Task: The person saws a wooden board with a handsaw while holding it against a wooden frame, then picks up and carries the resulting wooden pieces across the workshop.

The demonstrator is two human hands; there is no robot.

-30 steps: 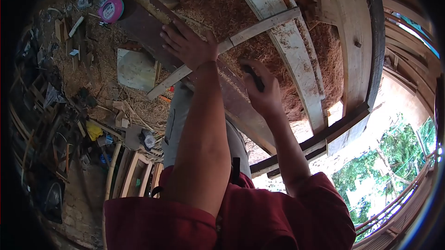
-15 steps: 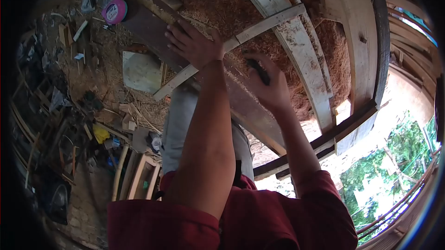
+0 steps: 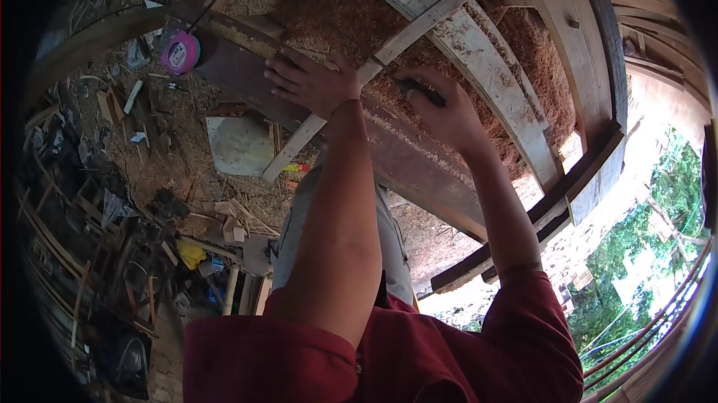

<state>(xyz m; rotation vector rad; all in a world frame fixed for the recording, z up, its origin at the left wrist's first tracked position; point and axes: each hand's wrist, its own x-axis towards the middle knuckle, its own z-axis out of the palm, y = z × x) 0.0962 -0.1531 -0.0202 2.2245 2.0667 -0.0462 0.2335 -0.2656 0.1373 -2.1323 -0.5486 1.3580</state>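
My left hand point(image 3: 318, 85) lies flat with its fingers spread on the brown board point(image 3: 235, 70), its wrist beside a narrow wooden strip point(image 3: 299, 141) that crosses the board. My right hand point(image 3: 449, 115) is closed around a black-handled tool point(image 3: 425, 92); its thin tip points at the strip's edge, and its exact kind I cannot make out. Beyond the hand, the strip's far end rests over a pale curved wooden beam point(image 3: 479, 55). A pink tape measure point(image 3: 181, 53) sits on the far left part of the brown board.
Wood shavings point(image 3: 299, 10) cover the ground past the board. A pale flat panel point(image 3: 239, 145) lies left of my leg. Scrap wood point(image 3: 120, 108) and a yellow item point(image 3: 191, 255) litter the left side. A dark-edged timber point(image 3: 591, 171) stands at right, with greenery beyond.
The view has shifted a little. My right hand has brought the tool's tip up closer to the strip's edge. My left hand stays flat on the board.
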